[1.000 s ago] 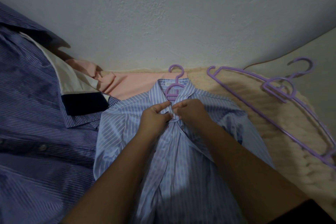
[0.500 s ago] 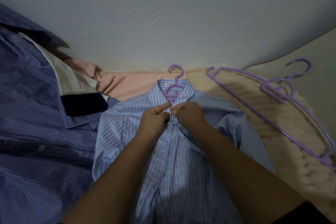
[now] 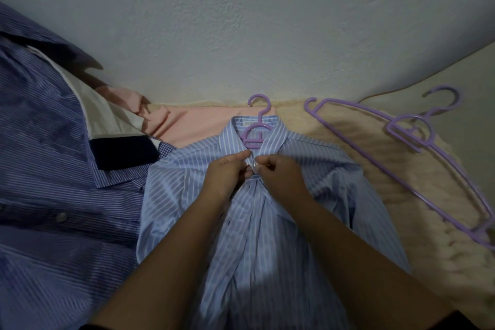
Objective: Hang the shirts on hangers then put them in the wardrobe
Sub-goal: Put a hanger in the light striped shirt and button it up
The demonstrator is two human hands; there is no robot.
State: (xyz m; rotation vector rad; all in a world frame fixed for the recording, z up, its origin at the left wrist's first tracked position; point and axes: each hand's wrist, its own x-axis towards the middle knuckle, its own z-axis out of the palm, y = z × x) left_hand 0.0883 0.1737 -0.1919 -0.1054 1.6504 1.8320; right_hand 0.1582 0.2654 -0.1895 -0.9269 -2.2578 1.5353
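A light blue striped shirt (image 3: 267, 236) lies flat on the bed with a purple hanger (image 3: 255, 131) inside it, the hook sticking out past the collar. My left hand (image 3: 227, 177) pinches the left edge of the shirt front just below the collar. My right hand (image 3: 281, 174) pinches the right edge beside it, and a small white button shows between the fingertips. Both forearms cover the lower middle of the shirt.
A dark blue striped shirt (image 3: 48, 182) lies at the left, with a pink garment (image 3: 192, 123) and a white and navy piece behind it. Spare purple hangers (image 3: 417, 139) lie on the cream fleece blanket (image 3: 375, 195) at the right. A grey wall rises behind.
My fingertips have shifted slightly at the top of the shirt front, and the white button now shows between them. The shirt and hangers have stayed in place.
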